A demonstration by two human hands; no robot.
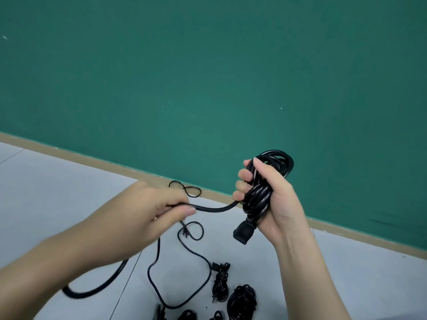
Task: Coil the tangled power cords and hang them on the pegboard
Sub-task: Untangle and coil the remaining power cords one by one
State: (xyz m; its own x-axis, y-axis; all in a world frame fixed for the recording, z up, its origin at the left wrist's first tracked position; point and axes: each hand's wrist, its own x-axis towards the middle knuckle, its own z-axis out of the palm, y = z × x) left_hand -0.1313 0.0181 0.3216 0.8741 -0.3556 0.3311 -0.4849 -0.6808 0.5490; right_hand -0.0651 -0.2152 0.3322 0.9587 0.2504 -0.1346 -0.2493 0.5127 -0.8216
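**Cord half coiled, free run feeding in from the left**

Head view: right hand (pixel 265 192) is curled tight round a thick black rubber power cord bundle (pixel 261 188), held upright above the floor, its loops rising past the fingertips and its black moulded plug end (pixel 242 232) hanging out below the palm. Left hand (pixel 161 204) pinches the same cord's free run (pixel 215 208) between thumb and fingers, just left of the bundle. That short span lies nearly level between the two hands, sagging a little, so its long axis points straight from left hand to right. Behind the left hand the slack drops to the pale grey tiled floor (pixel 69 181) and curves away as a heavy black tail (pixel 97 288). The next wrap, by my judgement, turns on the left hand carrying this span round the upright bundle.

Below the hands, on the floor, lie a thin loose black cord (pixel 196 252) and several small coiled black cords (pixel 242 301). No pegboard shows; a green wall (pixel 208 65) fills the background.
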